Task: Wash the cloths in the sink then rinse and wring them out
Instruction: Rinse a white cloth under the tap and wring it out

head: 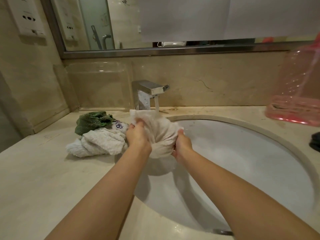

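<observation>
Both my left hand (137,135) and right hand (183,144) clenched on bunched white cotton cloth (161,134), under running tap over sink (259,132); soaked, heavy, floppy, so I'd grip each end to wring

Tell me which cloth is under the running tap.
The white cloth bunched between the left hand and right hand; the green cloth and white towel lie on the counter.

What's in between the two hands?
A bunched white cloth, squeezed between the left hand and right hand under the running tap, in the head view.
</observation>
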`<control>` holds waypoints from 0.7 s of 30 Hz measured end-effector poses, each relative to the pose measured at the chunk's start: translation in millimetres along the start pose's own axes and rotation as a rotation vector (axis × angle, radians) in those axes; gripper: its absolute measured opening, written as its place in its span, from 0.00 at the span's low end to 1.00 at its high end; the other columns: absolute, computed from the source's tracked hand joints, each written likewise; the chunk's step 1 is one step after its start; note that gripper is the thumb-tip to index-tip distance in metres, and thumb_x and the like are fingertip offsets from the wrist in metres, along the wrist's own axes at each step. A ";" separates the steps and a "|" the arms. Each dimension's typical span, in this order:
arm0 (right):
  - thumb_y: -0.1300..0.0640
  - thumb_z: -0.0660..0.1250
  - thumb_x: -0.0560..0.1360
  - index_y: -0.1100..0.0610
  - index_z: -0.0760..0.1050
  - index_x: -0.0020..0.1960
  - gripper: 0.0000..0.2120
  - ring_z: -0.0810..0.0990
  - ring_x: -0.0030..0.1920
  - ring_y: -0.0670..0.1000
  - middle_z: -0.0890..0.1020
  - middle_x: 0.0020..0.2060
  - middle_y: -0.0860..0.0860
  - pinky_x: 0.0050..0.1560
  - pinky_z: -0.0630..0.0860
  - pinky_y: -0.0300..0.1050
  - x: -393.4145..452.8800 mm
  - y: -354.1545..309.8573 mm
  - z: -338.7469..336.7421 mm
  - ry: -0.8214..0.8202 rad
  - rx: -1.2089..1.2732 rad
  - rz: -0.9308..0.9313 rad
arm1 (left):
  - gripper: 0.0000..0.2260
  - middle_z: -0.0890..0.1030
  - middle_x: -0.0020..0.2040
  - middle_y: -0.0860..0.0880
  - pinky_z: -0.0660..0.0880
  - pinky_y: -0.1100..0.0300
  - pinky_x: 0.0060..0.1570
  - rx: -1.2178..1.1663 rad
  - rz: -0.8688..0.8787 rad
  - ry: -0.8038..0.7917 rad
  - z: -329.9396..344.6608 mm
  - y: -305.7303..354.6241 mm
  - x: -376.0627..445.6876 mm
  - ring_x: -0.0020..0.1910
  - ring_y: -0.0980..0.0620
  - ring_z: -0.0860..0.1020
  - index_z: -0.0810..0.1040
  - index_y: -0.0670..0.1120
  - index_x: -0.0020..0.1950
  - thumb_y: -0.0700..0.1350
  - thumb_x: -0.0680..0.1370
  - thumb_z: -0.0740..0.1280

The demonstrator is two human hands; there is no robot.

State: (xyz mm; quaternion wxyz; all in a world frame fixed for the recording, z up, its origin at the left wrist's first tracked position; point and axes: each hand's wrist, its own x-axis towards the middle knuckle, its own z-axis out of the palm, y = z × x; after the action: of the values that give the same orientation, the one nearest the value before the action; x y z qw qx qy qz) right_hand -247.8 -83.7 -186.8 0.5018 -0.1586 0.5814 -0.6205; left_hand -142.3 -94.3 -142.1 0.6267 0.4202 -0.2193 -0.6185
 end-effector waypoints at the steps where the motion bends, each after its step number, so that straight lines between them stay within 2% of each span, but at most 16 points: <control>1: 0.38 0.61 0.76 0.60 0.75 0.57 0.25 0.80 0.52 0.60 0.81 0.47 0.56 0.58 0.77 0.60 2.5 1.7 0.3 -0.017 0.038 0.021 | 0.05 0.80 0.46 0.48 0.72 0.54 0.61 -0.018 -0.001 -0.021 1.0 1.6 -1.5 0.59 0.44 0.78 0.76 0.45 0.47 0.42 0.81 0.63; 3: 0.35 0.68 0.67 0.58 0.76 0.58 0.31 0.82 0.51 0.60 0.83 0.49 0.57 0.56 0.78 0.59 7.0 6.1 3.1 -0.066 0.083 0.038 | 0.07 0.80 0.45 0.47 0.75 0.51 0.58 -0.029 0.007 -0.058 2.2 3.4 -4.1 0.53 0.46 0.80 0.77 0.47 0.46 0.46 0.82 0.62; 5: 0.40 0.72 0.65 0.58 0.74 0.61 0.31 0.83 0.49 0.59 0.83 0.49 0.57 0.53 0.80 0.57 7.6 7.7 5.5 -0.072 -0.007 0.014 | 0.08 0.81 0.47 0.47 0.77 0.50 0.56 -0.041 0.016 -0.083 2.7 3.8 -5.0 0.48 0.48 0.80 0.77 0.48 0.46 0.48 0.82 0.62; 8: 0.48 0.72 0.70 0.55 0.58 0.74 0.39 0.82 0.47 0.56 0.81 0.53 0.56 0.44 0.82 0.53 -8.7 2.8 4.5 -0.139 -0.206 0.048 | 0.09 0.81 0.50 0.47 0.76 0.51 0.57 -0.045 0.044 -0.111 3.0 2.8 -2.7 0.52 0.48 0.80 0.78 0.45 0.53 0.49 0.82 0.61; 9: 0.49 0.70 0.73 0.54 0.55 0.75 0.37 0.81 0.48 0.55 0.80 0.55 0.56 0.46 0.81 0.52 -10.3 2.9 3.5 -0.189 -0.291 0.058 | 0.10 0.81 0.52 0.47 0.76 0.51 0.59 -0.043 0.054 -0.119 2.9 3.0 -1.7 0.54 0.47 0.79 0.77 0.44 0.56 0.49 0.82 0.61; 11: 0.44 0.64 0.77 0.54 0.67 0.69 0.25 0.78 0.53 0.54 0.78 0.59 0.53 0.52 0.78 0.50 -12.9 4.1 2.1 -0.295 -0.520 0.035 | 0.13 0.81 0.57 0.46 0.74 0.49 0.62 -0.032 0.070 -0.122 1.3 3.3 1.7 0.58 0.47 0.79 0.77 0.44 0.61 0.50 0.82 0.61; 12: 0.40 0.63 0.76 0.55 0.72 0.64 0.24 0.76 0.56 0.54 0.77 0.60 0.52 0.55 0.76 0.49 -13.2 5.4 1.2 -0.305 -0.636 -0.010 | 0.15 0.80 0.60 0.46 0.73 0.48 0.64 -0.031 0.072 -0.113 0.5 3.7 3.4 0.60 0.46 0.78 0.76 0.45 0.62 0.52 0.81 0.61; 14: 0.31 0.61 0.71 0.54 0.75 0.65 0.34 0.73 0.63 0.55 0.75 0.65 0.53 0.64 0.70 0.49 -8.5 8.0 0.8 -0.244 -0.743 -0.119 | 0.18 0.78 0.63 0.47 0.72 0.47 0.65 -0.046 0.073 -0.105 -1.7 4.9 6.2 0.62 0.46 0.77 0.76 0.46 0.65 0.54 0.80 0.61; 15: 0.30 0.60 0.71 0.54 0.75 0.66 0.35 0.73 0.65 0.55 0.75 0.66 0.53 0.65 0.67 0.47 -6.3 7.1 1.4 -0.246 -0.707 -0.145 | 0.18 0.78 0.64 0.47 0.72 0.47 0.65 -0.061 0.075 -0.113 -2.5 5.7 7.0 0.62 0.46 0.77 0.75 0.46 0.66 0.54 0.81 0.61; 17: 0.34 0.57 0.76 0.58 0.75 0.65 0.31 0.74 0.63 0.55 0.77 0.63 0.53 0.61 0.66 0.43 -6.4 2.9 0.9 -0.346 -0.514 -0.144 | 0.19 0.78 0.64 0.47 0.73 0.48 0.65 -0.073 0.085 -0.138 -2.6 6.8 6.7 0.62 0.47 0.77 0.74 0.46 0.68 0.54 0.81 0.60; 21: 0.54 0.62 0.80 0.60 0.76 0.59 0.13 0.80 0.49 0.55 0.81 0.51 0.56 0.49 0.76 0.45 0.4 -7.1 -8.3 -0.535 -0.261 -0.135 | 0.21 0.77 0.66 0.49 0.72 0.47 0.65 -0.046 0.124 -0.162 -1.1 7.1 4.5 0.64 0.47 0.76 0.74 0.49 0.69 0.58 0.80 0.60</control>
State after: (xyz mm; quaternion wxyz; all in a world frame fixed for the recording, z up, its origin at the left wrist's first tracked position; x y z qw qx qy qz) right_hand -257.5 -80.6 -183.0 0.5702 -0.4176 0.4917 -0.5087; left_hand -136.6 -99.1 -138.1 0.6535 0.3401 -0.2807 -0.6152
